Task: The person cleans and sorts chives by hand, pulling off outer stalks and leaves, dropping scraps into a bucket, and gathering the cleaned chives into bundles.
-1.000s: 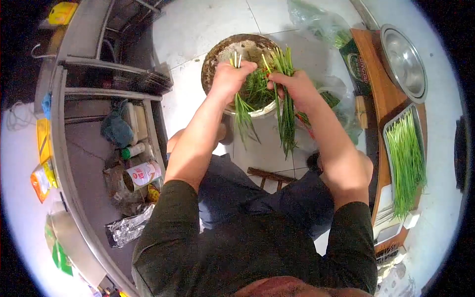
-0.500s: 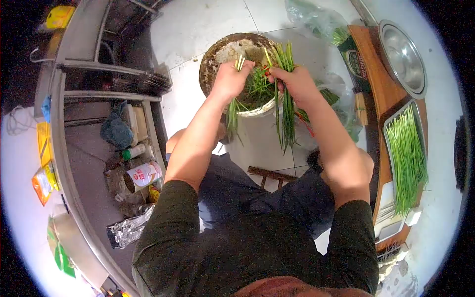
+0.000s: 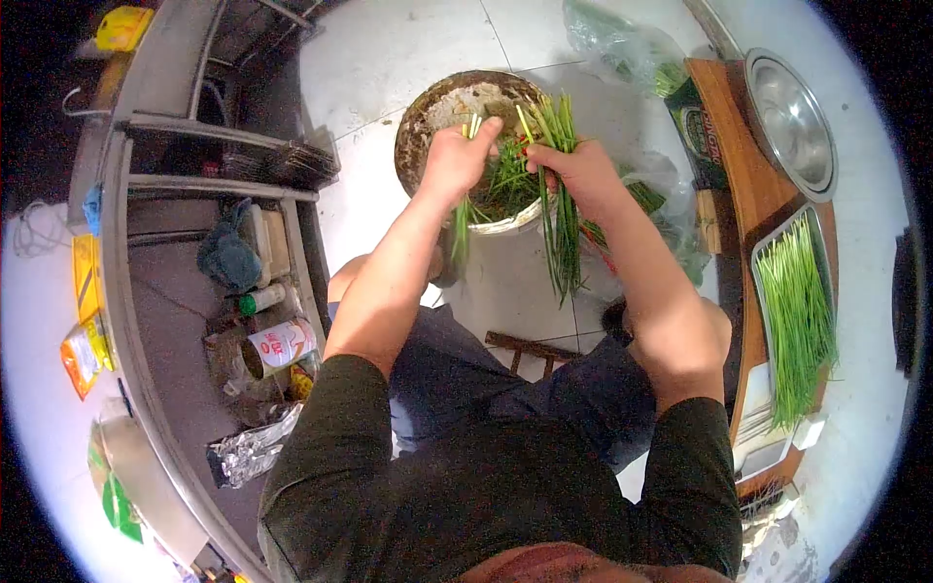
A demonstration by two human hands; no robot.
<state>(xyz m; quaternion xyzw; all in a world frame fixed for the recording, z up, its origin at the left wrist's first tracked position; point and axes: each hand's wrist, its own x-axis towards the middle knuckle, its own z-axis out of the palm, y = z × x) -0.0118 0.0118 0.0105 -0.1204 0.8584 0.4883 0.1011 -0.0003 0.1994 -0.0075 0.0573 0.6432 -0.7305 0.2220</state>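
Note:
My left hand [image 3: 455,163] is closed around a few garlic chives [image 3: 462,233], their pale ends poking up above the fist and green leaves hanging below. A thicker bunch of garlic chives [image 3: 562,238] hangs from my right hand [image 3: 580,167], pinched between thumb and fingers. Both hands are over a round, dirt-stained bucket [image 3: 416,131], a short gap apart. Inside the bucket lie green scraps [image 3: 507,175]. Part of its rim is hidden behind my hands and the chives.
To the right, a tray of aligned chives [image 3: 797,321] and a metal bowl [image 3: 792,121] rest on a wooden surface [image 3: 731,117]. A clear plastic bag [image 3: 622,44] with greens lies beyond. On the left, a shelf [image 3: 175,301] holds a can [image 3: 282,347] and crumpled foil [image 3: 255,449].
My left thumb has lifted and points upward more than before. The right hand still grips its bunch in nearly the same place. The whole view has shifted slightly.

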